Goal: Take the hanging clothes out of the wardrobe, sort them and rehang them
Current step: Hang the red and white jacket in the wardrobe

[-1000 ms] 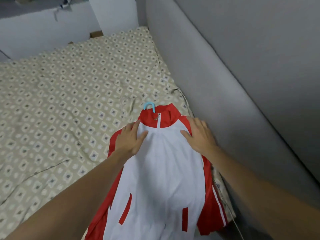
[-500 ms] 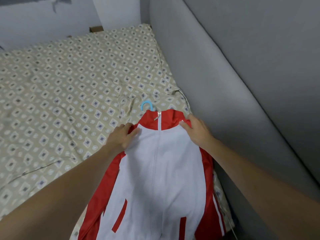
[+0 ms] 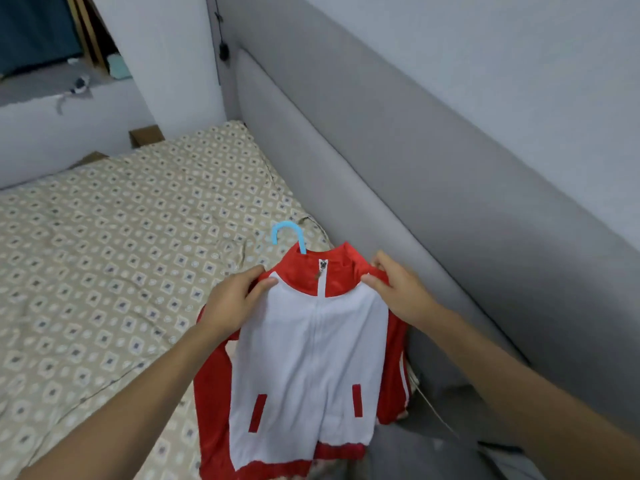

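- Our left hand (image 3: 232, 303) pinches the left shoulder of the red and white jacket (image 3: 308, 358), thumb on the white front, fingers curled behind.
- Our right hand (image 3: 398, 289) grips the right shoulder just beside the red collar.
- The jacket hangs between both hands, zipped up, over the bed's (image 3: 104, 258) right edge near the grey headboard (image 3: 433, 209).
- A blue hanger (image 3: 289, 233) hook sticks out of the collar, beyond our fingers.
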